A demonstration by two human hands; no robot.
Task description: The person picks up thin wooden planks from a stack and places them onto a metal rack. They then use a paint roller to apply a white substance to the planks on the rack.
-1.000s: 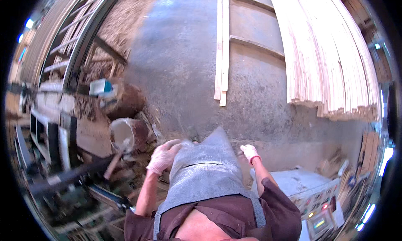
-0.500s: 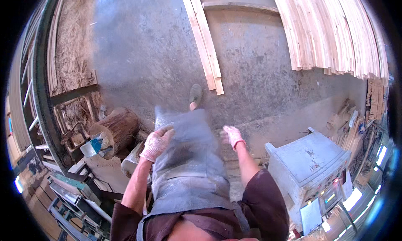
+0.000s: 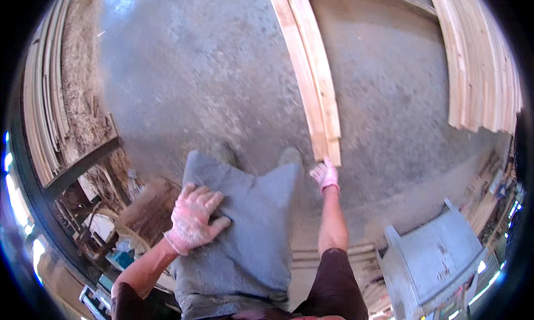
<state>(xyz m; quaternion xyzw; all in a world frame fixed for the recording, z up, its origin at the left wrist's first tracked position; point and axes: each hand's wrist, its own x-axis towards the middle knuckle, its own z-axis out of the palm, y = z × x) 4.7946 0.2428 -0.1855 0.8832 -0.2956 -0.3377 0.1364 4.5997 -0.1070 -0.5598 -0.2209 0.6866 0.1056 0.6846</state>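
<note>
Concrete floor (image 3: pixel 222 75) bears long planks (image 3: pixel 311 69); right hand (image 3: pixel 325 175) touches them.

I see pale pinkish-white gloves (image 3: pixel 193 218), my grey apron (image 3: pixel 250 231), light tan planks (image 3: pixel 314 80), and a speckled grey floor (image 3: pixel 194 80).

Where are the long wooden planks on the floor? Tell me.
In the head view, the long wooden planks lie on the concrete floor right of centre, their near end at the gloved right hand.
</note>
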